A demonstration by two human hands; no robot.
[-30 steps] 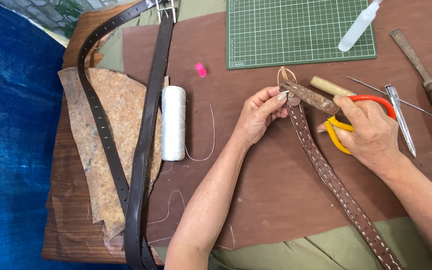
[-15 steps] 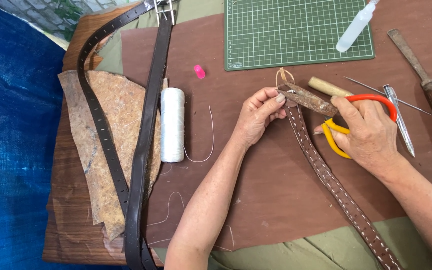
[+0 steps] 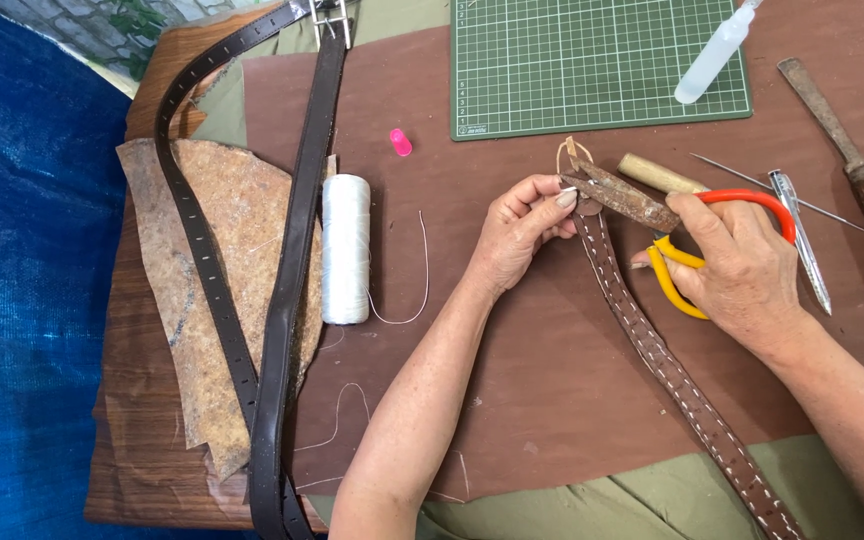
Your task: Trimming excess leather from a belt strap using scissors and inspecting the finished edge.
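A brown leather sheet (image 3: 552, 380) covers most of the wooden bench, with olive cloth showing at its near edge and a blue tarp off to the left.

The right hand (image 3: 742, 265) is closed through the handles of a pair of scissors (image 3: 687, 235), one loop red and one yellow, whose rusty blades point left and meet at the end of a stitched brown strap (image 3: 652, 350). The left hand (image 3: 517, 230) pinches that same strap end between thumb and fingertips, right where the blade tips sit and beside a small loop of pale thread. From there the strap runs diagonally down to the lower right edge of the bench.

Just behind the scissors lies a light wooden handle (image 3: 657, 175), with a thin awl and a metal pen-like tool (image 3: 802, 245) to its right and a dark wooden-handled tool (image 3: 852, 150) beyond. A green cutting mat (image 3: 592, 60) sits at the top with a clear squeeze bottle (image 3: 712, 55) on it. To the left are a white thread spool (image 3: 345, 250), a pink thimble (image 3: 401, 142), a long dark belt (image 3: 282, 300) and a rough tan hide scrap (image 3: 232, 230).
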